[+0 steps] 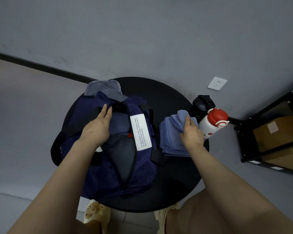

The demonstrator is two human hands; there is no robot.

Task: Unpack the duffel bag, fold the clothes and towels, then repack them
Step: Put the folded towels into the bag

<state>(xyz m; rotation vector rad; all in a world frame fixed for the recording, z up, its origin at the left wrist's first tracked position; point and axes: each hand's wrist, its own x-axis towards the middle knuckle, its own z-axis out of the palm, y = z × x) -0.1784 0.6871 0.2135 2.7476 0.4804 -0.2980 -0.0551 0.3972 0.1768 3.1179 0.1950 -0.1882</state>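
- Duffel bag (108, 149), navy, lies across the round black table (176, 174) with its zip open along the top; dark folded clothing (120, 149) shows inside the opening, and a white text label (140, 132) runs along one flap.
- Stack of folded blue towels (172, 139) sits on the table just beside the bag, on the person's right; a grey garment (102, 87) lies at the bag's far end, partly under it.
- Judged stage: repacking, with clothes already in the bag and the towels apparently next.
- Left hand (98, 127) rests on the near-left flap, fingers (107, 112) straight and close together, pressing the flap outward; it grips nothing.
- Right hand (191, 132) lies on top of the towel stack, its fingers curled over the bunched upper towel (183, 115); how far the thumb wraps under is hidden.
- Advice for the step: keep the flap held wide with the left hand, take the stack from beneath as well as above so the folds do not slide apart, and lower it flat onto the clothing.
- Hazard: a black bottle (203, 102) and a white bottle with red cap (213, 122) stand just beside the towels, near enough to be knocked on the lift.
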